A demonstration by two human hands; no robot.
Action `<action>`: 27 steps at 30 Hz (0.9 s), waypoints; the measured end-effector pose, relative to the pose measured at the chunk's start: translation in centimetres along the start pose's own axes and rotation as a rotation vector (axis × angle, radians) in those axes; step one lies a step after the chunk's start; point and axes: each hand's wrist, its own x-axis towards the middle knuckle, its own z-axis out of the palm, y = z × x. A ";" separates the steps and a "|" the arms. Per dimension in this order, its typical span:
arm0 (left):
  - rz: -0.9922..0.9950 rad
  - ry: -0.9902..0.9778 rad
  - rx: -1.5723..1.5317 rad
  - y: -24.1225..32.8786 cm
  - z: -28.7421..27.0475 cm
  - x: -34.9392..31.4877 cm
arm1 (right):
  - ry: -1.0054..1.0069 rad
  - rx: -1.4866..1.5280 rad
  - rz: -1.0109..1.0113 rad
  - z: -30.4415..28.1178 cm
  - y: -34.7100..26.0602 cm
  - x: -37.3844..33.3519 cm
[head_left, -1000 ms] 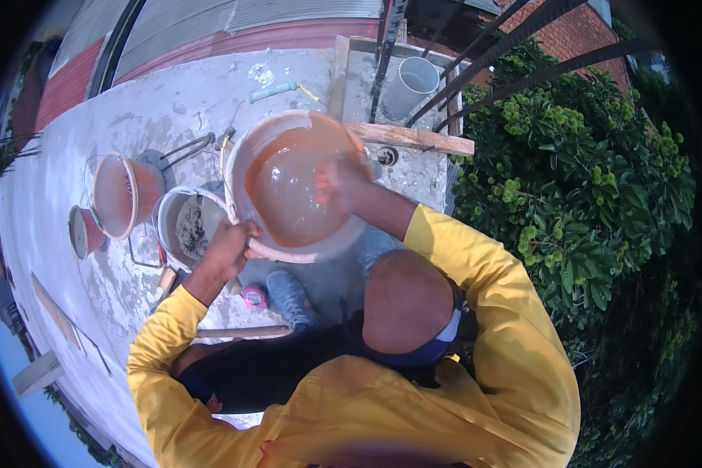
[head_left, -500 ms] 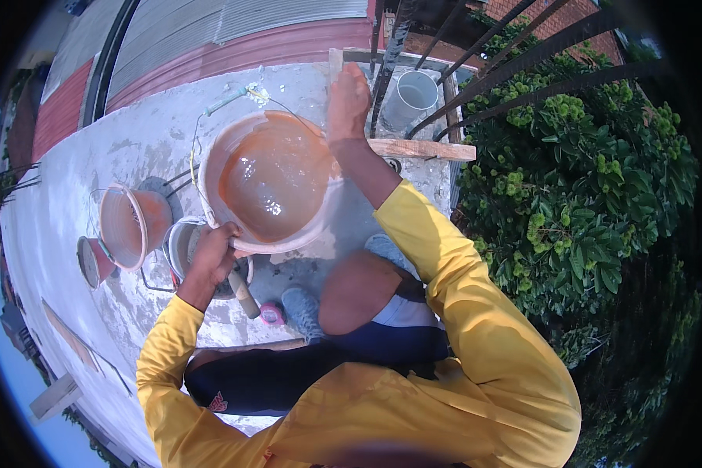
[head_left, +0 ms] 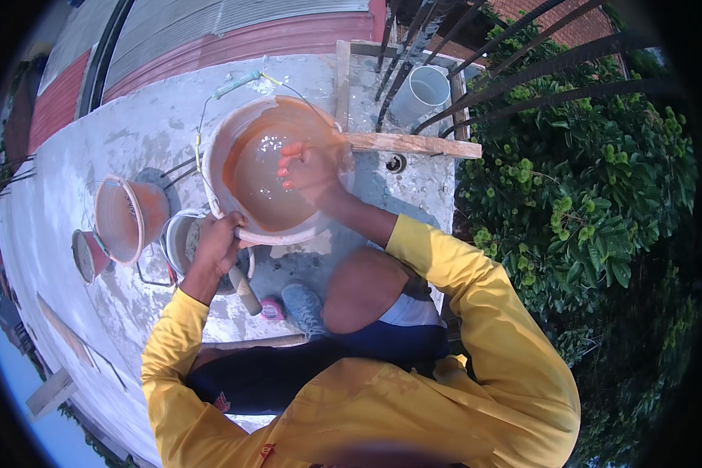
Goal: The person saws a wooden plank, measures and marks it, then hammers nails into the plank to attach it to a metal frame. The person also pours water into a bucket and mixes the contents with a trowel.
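Note:
A large whitish bucket [head_left: 210, 168] of cloudy water, its inside stained orange-brown, tilts in front of me. My left hand [head_left: 220, 243] grips its near-left rim. Over the water, my right hand [head_left: 312, 173] has its fingers curled, the tips wet and orange; whatever they may hold is hidden. The bucket's wire handle with a pale green grip [head_left: 236, 84] stands up on the far side. Just below my left hand, a smaller bucket [head_left: 178, 242] holds grey material, and a wooden tool handle [head_left: 245, 292] sticks out beside it.
An orange-stained bucket [head_left: 117, 218] and a small reddish one [head_left: 93, 257] stand left. A wooden plank [head_left: 413, 145] lies to the right, near a grey pail [head_left: 421, 93] and upright steel bars [head_left: 402, 70]. Green foliage [head_left: 577, 187] lies beyond the slab's right edge. A round pink item [head_left: 271, 310] sits near my shoe.
My right hand has come from beyond the bucket's far-right side, back and left over the water. The bucket has tilted slightly, while my left hand keeps its hold on the rim.

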 end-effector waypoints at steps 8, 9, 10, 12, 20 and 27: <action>0.040 -0.017 0.077 -0.3 0.7 -0.3 | 0.014 0.689 0.719 0.3 5.4 4.9; 0.047 -0.026 0.068 -0.3 0.5 -0.3 | -0.115 0.743 0.677 -0.1 5.5 4.9; 0.042 -0.032 0.066 -0.3 0.5 -0.4 | -0.207 0.785 0.642 -0.6 5.5 4.7; 0.032 -0.041 0.092 -0.4 0.3 -0.6 | -0.285 0.753 0.568 -1.5 5.6 3.8; 0.028 -0.098 0.177 -2.4 1.1 -2.3 | 0.192 0.079 0.536 -4.0 6.5 -0.1; -0.011 -0.123 0.266 -5.6 3.1 -2.5 | 0.217 0.480 0.666 -7.4 8.7 -3.7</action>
